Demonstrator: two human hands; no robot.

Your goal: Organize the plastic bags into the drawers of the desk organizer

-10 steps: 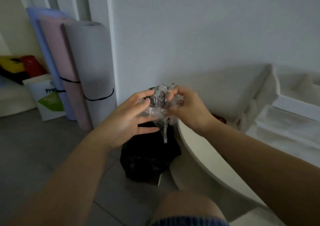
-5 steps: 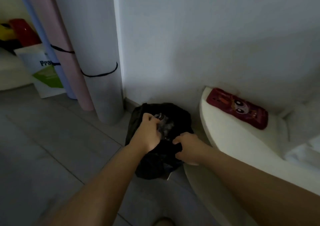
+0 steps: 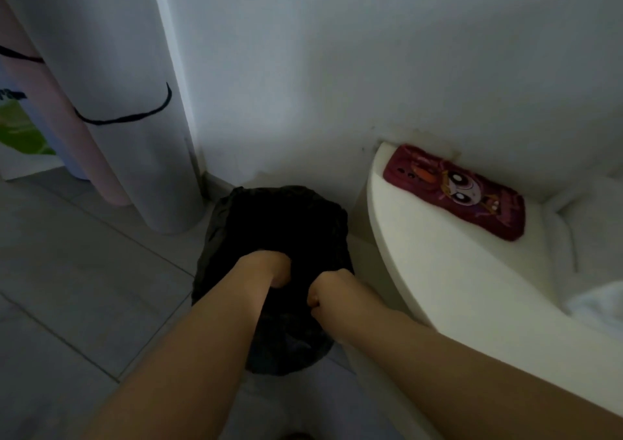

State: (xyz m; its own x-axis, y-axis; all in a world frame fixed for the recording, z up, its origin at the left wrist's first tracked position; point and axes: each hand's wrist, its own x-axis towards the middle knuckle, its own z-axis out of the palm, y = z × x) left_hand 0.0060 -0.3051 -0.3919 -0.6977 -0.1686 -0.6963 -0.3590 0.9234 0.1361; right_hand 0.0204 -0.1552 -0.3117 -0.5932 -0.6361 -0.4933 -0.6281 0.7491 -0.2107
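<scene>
With the clear bag of a second ago gone from sight, the left hand (image 3: 266, 267), its grip hidden, is sunk in the black bag (image 3: 279, 217), whose rim the right hand (image 3: 328, 291) clenches, so drawer filling looks unstarted.

Looks like a room in a home, not a workplace. Floored with large grey tiles (image 3: 84, 287) and closed off by a plain white wall (image 3: 337, 68). Keeps rolled exercise mats standing upright at the wall's corner: a grey one (image 3: 135, 152) bound with a black band, and a pink one (image 3: 91, 156) just beside it. Has a white shopping bag (image 3: 23, 142) printed in green behind the mats. Holds a black bag (image 3: 279, 217) slumped on the floor against the wall, just beside a low white table (image 3: 438, 277) with a rounded edge. Carries a red cartoon pencil case (image 3: 455, 191) along the table's far edge, touching the wall. Shows rumpled white fabric (image 3: 600, 301) at the table's right end.
</scene>
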